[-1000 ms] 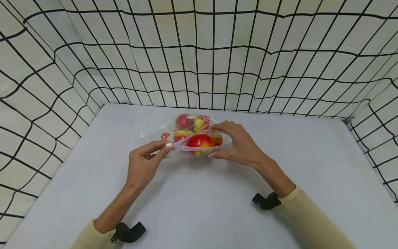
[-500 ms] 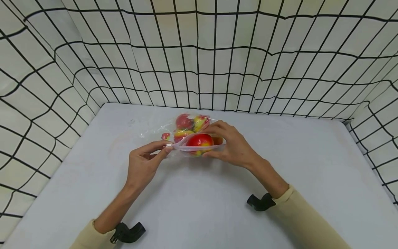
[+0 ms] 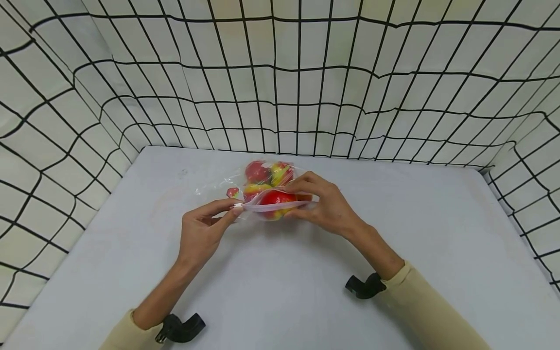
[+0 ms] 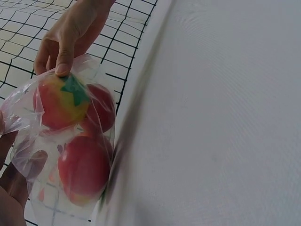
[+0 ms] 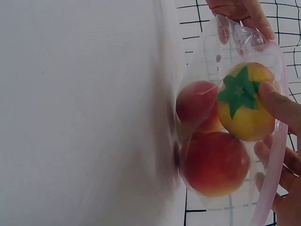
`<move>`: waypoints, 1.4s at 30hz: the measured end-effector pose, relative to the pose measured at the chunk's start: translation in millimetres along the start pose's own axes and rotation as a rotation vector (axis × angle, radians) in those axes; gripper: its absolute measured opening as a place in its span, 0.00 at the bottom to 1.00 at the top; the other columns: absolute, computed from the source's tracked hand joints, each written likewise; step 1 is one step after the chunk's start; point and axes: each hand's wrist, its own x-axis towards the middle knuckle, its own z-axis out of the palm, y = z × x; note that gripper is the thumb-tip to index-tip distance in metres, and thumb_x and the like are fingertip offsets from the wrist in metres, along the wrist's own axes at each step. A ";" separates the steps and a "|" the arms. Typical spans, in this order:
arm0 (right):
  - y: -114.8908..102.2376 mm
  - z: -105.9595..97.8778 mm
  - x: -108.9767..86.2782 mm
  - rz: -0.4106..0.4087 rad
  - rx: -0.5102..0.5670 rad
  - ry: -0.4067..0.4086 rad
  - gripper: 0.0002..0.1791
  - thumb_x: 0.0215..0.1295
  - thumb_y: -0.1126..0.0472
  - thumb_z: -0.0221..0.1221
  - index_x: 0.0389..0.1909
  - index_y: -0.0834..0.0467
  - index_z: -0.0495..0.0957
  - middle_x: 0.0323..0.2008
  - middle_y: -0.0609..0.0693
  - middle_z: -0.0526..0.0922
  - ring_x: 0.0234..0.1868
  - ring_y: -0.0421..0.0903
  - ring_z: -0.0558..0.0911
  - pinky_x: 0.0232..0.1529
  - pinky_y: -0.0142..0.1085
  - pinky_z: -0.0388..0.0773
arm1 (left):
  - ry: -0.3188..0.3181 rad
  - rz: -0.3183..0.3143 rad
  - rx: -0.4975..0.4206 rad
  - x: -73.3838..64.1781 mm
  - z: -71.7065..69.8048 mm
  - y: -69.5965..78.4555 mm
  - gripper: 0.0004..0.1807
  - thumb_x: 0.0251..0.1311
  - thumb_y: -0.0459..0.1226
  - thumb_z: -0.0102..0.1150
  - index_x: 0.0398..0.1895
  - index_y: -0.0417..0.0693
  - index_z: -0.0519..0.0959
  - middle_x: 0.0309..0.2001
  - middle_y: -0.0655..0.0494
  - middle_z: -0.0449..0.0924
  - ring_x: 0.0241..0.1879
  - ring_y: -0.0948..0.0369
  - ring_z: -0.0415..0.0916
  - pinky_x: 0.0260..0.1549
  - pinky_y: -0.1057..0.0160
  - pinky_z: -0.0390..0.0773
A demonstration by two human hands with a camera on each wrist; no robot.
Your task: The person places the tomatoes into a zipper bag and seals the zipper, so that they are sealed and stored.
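Note:
A clear zip bag (image 3: 267, 208) with a pale pink zip strip stands on the white table, mouth toward me, in the head view. Several red and yellow fruits are inside; a red one (image 3: 276, 198) sits at the mouth. In the right wrist view, one yellow fruit (image 5: 247, 113) has a green star-shaped top. My left hand (image 3: 203, 231) pinches the zip's left end at a small white slider (image 3: 238, 205). With the thumb in front and fingers behind, my right hand (image 3: 328, 206) holds the bag's right end. Its thumb lies over the star-topped fruit.
Black netting (image 3: 288, 82) hangs in front of a pale wall around the back and sides of the white table (image 3: 280, 291). A black wrist mount (image 3: 181, 328) sticks out from the left sleeve, and another mount (image 3: 366, 286) from the right.
My right hand has moved left, and the bag's mouth has narrowed around the fruit. My left hand stays at the slider end, nearly unmoved.

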 end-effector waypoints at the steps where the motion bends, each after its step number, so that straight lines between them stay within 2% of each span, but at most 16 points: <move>1: 0.2 0.2 -0.2 -0.002 0.005 0.007 0.27 0.55 0.61 0.77 0.59 0.53 0.85 0.55 0.51 0.81 0.62 0.48 0.79 0.56 0.47 0.88 | -0.001 -0.001 -0.004 0.2 0.3 0.3 0.14 0.65 0.34 0.70 0.53 0.43 0.88 0.44 0.81 0.86 0.43 0.73 0.87 0.43 0.72 0.87; 10: 4.3 1.2 -1.2 -0.013 0.019 0.052 0.27 0.55 0.62 0.77 0.58 0.52 0.87 0.52 0.51 0.82 0.58 0.47 0.79 0.53 0.46 0.89 | -0.008 0.000 -0.012 0.5 1.7 1.1 0.14 0.65 0.34 0.70 0.52 0.43 0.88 0.44 0.80 0.86 0.42 0.70 0.88 0.43 0.72 0.87; 18: 6.7 1.1 -2.6 0.048 0.054 0.061 0.23 0.55 0.64 0.76 0.54 0.53 0.88 0.47 0.51 0.83 0.51 0.46 0.78 0.48 0.50 0.88 | -0.032 -0.004 0.004 1.1 3.0 1.4 0.12 0.65 0.36 0.70 0.51 0.45 0.89 0.45 0.78 0.86 0.43 0.69 0.87 0.43 0.71 0.87; 26: 9.0 2.2 -1.2 0.050 0.059 0.073 0.20 0.54 0.62 0.77 0.50 0.53 0.90 0.45 0.49 0.85 0.47 0.44 0.78 0.43 0.36 0.83 | -0.036 0.012 0.020 1.9 3.1 1.3 0.13 0.64 0.36 0.71 0.51 0.46 0.88 0.46 0.77 0.86 0.48 0.74 0.85 0.46 0.73 0.86; 34: 8.1 2.9 0.4 0.042 0.054 0.044 0.22 0.57 0.62 0.76 0.54 0.53 0.87 0.48 0.49 0.84 0.54 0.45 0.80 0.54 0.49 0.87 | 0.020 0.004 -0.030 2.3 5.8 0.9 0.13 0.64 0.35 0.71 0.48 0.41 0.82 0.38 0.77 0.90 0.45 0.72 0.87 0.46 0.74 0.86; 40: 4.9 1.8 2.5 0.037 0.017 0.041 0.26 0.56 0.59 0.77 0.58 0.53 0.85 0.50 0.50 0.82 0.58 0.46 0.79 0.59 0.48 0.86 | 0.045 0.005 -0.045 2.5 7.3 0.4 0.12 0.63 0.34 0.71 0.47 0.41 0.82 0.38 0.76 0.91 0.43 0.71 0.88 0.43 0.72 0.87; 42: 3.4 1.6 3.2 0.027 0.005 0.047 0.29 0.55 0.58 0.78 0.59 0.53 0.83 0.52 0.50 0.81 0.59 0.46 0.79 0.60 0.48 0.86 | 0.047 0.002 -0.044 2.5 7.5 0.2 0.11 0.64 0.34 0.71 0.47 0.42 0.82 0.38 0.75 0.91 0.41 0.70 0.89 0.39 0.73 0.87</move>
